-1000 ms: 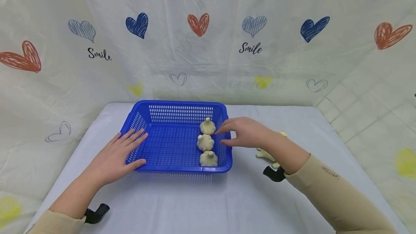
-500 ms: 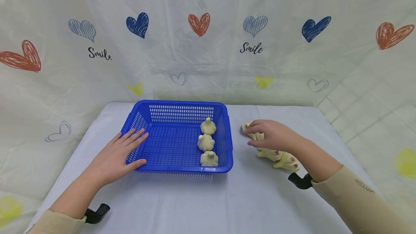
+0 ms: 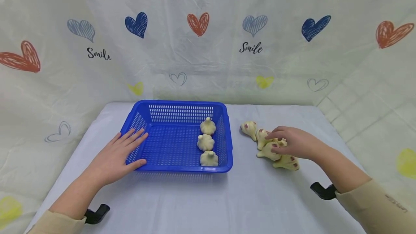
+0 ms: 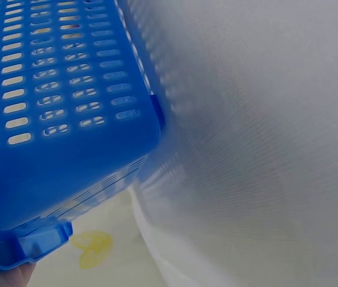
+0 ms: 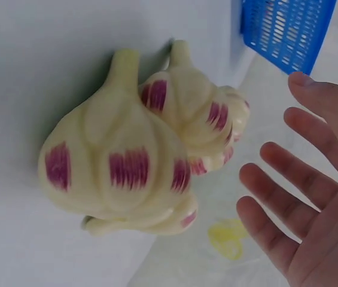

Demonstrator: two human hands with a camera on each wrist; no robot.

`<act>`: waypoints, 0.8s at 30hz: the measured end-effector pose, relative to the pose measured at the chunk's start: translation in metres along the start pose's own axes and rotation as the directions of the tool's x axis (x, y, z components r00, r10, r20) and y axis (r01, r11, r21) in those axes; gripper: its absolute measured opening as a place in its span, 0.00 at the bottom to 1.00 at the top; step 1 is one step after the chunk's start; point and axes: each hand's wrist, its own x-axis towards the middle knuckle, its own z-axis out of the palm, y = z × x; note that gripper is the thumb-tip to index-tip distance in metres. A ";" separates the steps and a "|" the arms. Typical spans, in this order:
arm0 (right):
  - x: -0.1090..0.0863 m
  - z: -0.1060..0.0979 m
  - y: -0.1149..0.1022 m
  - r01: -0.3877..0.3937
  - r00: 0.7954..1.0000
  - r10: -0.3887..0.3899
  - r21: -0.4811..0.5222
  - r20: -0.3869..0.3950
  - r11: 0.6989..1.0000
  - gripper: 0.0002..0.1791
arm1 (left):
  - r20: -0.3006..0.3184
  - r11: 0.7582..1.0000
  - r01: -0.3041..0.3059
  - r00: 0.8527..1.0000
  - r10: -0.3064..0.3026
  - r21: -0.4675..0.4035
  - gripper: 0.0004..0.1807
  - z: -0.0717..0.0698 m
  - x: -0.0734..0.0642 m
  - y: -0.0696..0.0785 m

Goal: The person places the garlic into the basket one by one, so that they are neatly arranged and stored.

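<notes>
My left hand (image 3: 115, 158) rests with fingers spread on the left rim of a blue plastic basket (image 3: 185, 169). Three cream garlic bulbs (image 3: 205, 142) stand in a row along the basket's right inner side. To the right of the basket lie several more garlic bulbs with purple marks, one (image 3: 248, 128) near the back and others (image 3: 269, 152) bunched together. My right hand (image 3: 297, 142) hovers over the bunch and holds nothing. In the right wrist view its fingers are apart from the nearest garlic bulb (image 5: 118, 161), which lies with its stem visible.
A white cloth (image 3: 195, 205) covers the table. Behind it hangs a pale sheet (image 3: 221, 71) printed with hearts and words. A black wrist mount (image 3: 323, 190) sticks out below the right wrist, another (image 3: 97, 214) below the left.
My right hand has moved away from the basket's right side to above the garlic bulbs on the table, uncovering the bulbs it hid. The left hand and basket stay in place.
</notes>
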 end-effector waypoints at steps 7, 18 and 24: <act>0.003 0.006 0.001 -0.061 0.994 0.067 -0.070 0.083 0.996 0.25 | -0.003 1.000 0.003 1.000 -0.003 -0.004 0.45 0.000 0.000 0.001; 0.012 0.020 0.005 -0.071 0.985 0.092 -0.136 0.149 0.988 0.26 | 0.006 1.000 0.007 1.000 -0.007 -0.007 0.45 0.000 0.000 0.001; 0.014 0.026 0.007 -0.036 0.988 0.057 -0.145 0.142 0.989 0.25 | 0.000 1.000 0.004 1.000 -0.004 -0.001 0.45 0.001 0.000 0.000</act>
